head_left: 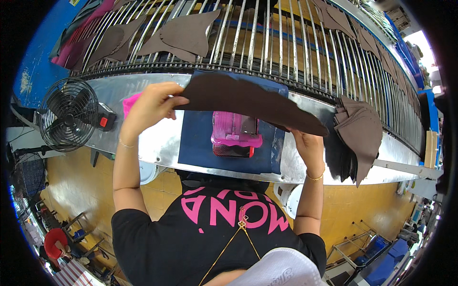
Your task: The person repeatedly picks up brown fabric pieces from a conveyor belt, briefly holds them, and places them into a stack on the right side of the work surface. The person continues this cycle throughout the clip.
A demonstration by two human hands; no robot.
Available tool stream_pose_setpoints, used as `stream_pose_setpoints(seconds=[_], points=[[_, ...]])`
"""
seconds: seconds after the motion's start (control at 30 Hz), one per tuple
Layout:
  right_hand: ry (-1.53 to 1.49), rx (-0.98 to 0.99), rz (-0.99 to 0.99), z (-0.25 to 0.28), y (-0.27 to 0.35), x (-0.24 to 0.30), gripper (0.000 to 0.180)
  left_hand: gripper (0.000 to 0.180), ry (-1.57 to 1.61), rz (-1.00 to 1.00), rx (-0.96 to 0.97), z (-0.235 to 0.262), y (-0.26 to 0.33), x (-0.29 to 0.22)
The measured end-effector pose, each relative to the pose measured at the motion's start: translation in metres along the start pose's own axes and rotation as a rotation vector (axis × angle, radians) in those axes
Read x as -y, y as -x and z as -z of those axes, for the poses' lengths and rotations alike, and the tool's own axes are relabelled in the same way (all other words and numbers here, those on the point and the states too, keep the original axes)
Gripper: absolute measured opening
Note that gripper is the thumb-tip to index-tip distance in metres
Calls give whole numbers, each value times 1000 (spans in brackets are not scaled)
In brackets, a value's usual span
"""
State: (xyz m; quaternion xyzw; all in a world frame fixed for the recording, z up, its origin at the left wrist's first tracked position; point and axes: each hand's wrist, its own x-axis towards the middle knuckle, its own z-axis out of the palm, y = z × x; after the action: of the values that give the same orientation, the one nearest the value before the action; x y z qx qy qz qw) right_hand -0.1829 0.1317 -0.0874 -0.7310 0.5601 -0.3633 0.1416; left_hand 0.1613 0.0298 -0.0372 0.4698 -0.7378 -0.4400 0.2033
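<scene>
Around you, a yellow floor (81,190) runs beneath a roller conveyor (294,57) carrying brown cut pieces. Your shiny metal bench (160,143) runs along the conveyor's near edge, with a blue mat (195,143) in front of you. You hold the dark-brown flat panel (248,97) raised over that mat, bowed between your hands. It could slip or crease if one end lifts faster, and its right end could nudge the fanned stack of brown pieces (365,126) just beside it. A black caged fan (67,114) stands at left. The panel partly covers the pink holder (222,126), so lowering it blindly could snag. Your left hand (155,102) pinches one end; your right hand (309,148) grips the other, its fingertips hidden.
</scene>
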Motion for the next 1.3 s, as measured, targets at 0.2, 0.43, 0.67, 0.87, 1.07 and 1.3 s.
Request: stream_pose_setpoints(seconds=[0.2,0.43,0.67,0.87,1.07,1.3], points=[[51,-87,-278,20,52,-31,7,8,-190,-437,48,-39,-29,-15],[-75,-334,-426,80,99,-41,12,11,-279,-642,174,-80,-56,-43],[-211,-518,-437,138,101,-10,19,23,-273,-738,285,-106,-83,-70],[-753,-614,-531,131,68,-8,26,19,384,-90,601,-62,-107,-96],[-1032,-507,-599,107,42,-15,28,38,621,-19,589,-37,-108,-94],[-1148,-383,-588,94,14,-13,30,46,648,-6,516,-15,-104,-75]])
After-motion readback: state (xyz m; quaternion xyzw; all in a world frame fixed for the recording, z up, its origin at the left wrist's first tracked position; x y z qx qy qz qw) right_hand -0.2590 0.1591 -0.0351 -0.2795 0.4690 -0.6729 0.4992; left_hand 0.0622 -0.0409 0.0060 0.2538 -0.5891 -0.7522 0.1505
